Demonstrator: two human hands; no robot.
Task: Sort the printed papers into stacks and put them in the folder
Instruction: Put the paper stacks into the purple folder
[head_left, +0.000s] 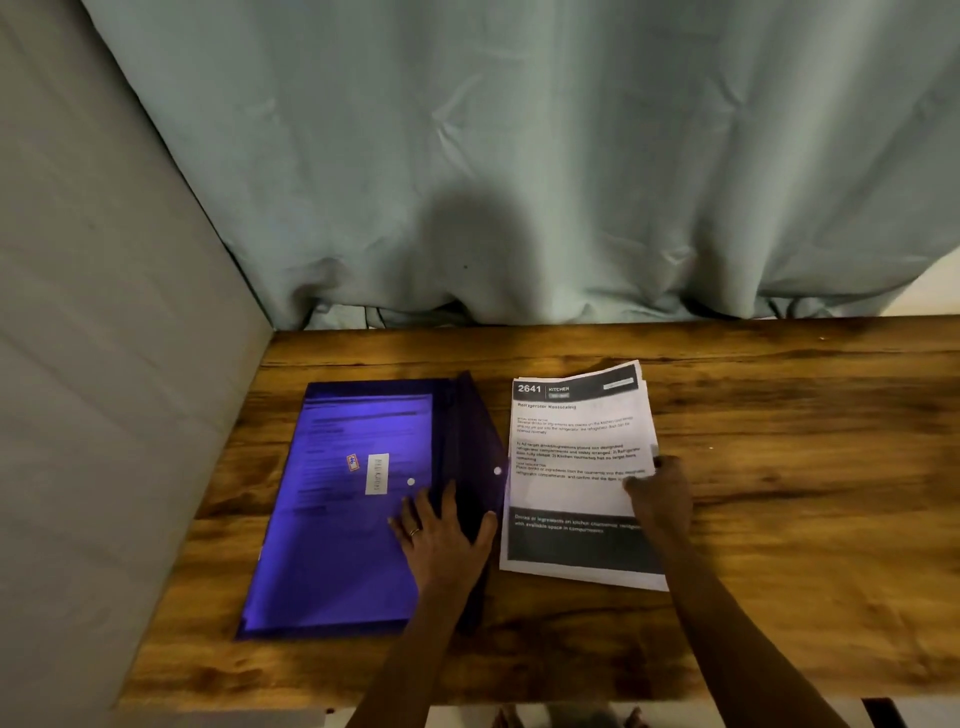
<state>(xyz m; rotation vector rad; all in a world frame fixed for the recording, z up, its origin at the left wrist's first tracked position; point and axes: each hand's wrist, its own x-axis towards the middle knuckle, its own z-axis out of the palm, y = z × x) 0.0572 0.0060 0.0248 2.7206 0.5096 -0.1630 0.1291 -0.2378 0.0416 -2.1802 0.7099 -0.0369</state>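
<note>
Apparently right fingers (638, 484) pinch papers (571, 431) at edge; left fingers (415, 512) press folder (332, 525).

Wooden table (779, 571) under folder (332, 545), papers (571, 467).

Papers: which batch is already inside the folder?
The sheets showing through the purple folder, under the left hand. The stack headed 2641 lies bare on the table, right hand pinching its edge.

Single view, head-worn, wide-angle: set close above the near edge of the surface (779, 467), looking forward and steeply down. Faces the far edge and curtain (519, 156). Left hand (447, 540) and right hand (662, 499) lie just below the lens.
</note>
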